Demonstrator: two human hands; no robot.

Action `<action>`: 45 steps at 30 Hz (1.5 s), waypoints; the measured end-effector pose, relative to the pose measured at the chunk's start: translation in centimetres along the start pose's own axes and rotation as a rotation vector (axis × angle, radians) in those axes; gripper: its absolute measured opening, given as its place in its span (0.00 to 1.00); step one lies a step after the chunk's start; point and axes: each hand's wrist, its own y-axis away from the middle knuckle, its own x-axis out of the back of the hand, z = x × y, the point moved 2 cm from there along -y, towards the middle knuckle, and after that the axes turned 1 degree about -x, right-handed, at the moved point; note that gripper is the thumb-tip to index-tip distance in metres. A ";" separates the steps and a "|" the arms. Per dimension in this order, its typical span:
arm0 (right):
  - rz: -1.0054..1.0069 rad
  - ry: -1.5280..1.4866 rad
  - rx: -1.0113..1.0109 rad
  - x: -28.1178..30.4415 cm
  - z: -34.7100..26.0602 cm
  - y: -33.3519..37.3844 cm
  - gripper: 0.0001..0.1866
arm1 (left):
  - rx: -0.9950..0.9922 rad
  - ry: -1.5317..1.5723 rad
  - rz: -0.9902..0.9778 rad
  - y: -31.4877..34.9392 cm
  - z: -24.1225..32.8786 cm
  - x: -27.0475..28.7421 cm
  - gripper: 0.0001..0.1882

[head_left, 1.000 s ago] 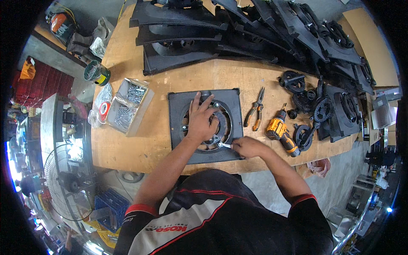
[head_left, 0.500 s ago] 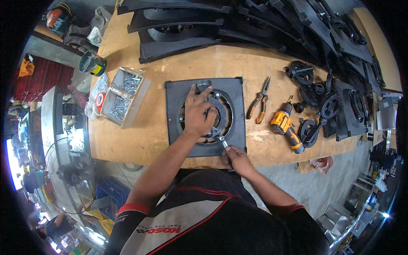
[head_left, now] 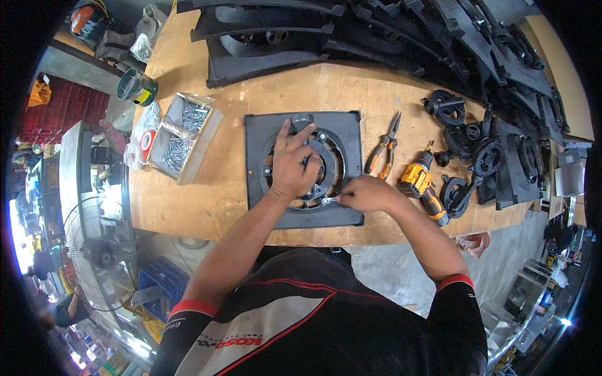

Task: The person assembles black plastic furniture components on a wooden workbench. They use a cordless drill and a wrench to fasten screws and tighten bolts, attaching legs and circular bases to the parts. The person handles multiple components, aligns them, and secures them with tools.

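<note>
A square black plastic panel (head_left: 263, 216) with a large round opening lies at the table's front edge. Within the opening sits a black ring-shaped part (head_left: 328, 160) fastened with screws. My left hand (head_left: 293, 164) rests on that part with its fingers spread, two of them stretched toward a round black knob-like piece (head_left: 302, 118) at the far side. In my right hand (head_left: 367, 193) the fingers pinch a small silver wrench (head_left: 328, 200), whose head meets the ring's near edge at a screw. The wrench's far end is hidden by the hand.
Pliers (head_left: 384, 147) and a yellow-black cordless screwdriver (head_left: 419, 177) lie to the right, beside black plastic parts (head_left: 467, 141). More black panels (head_left: 269, 62) are stacked at the back. A divided box of screws (head_left: 179, 141) and a green tin (head_left: 137, 88) stand left.
My right hand has swung away from the front edge to the panel's right side, turning the wrench from slanting toward me to pointing sideways. The left hand stays in place.
</note>
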 end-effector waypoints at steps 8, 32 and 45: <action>-0.072 -0.091 -0.041 -1.1 0.6 -0.9 0.24 | 0.017 -0.020 -0.018 0.1 -0.6 -0.3 0.10; 0.133 -0.333 -0.069 -4.5 0.3 2.1 0.19 | 0.004 -0.032 0.040 0.4 -0.7 -0.6 0.10; -0.299 -0.114 0.070 -0.8 -0.5 -1.3 0.22 | 0.065 -0.024 0.004 0.7 -0.9 -0.7 0.08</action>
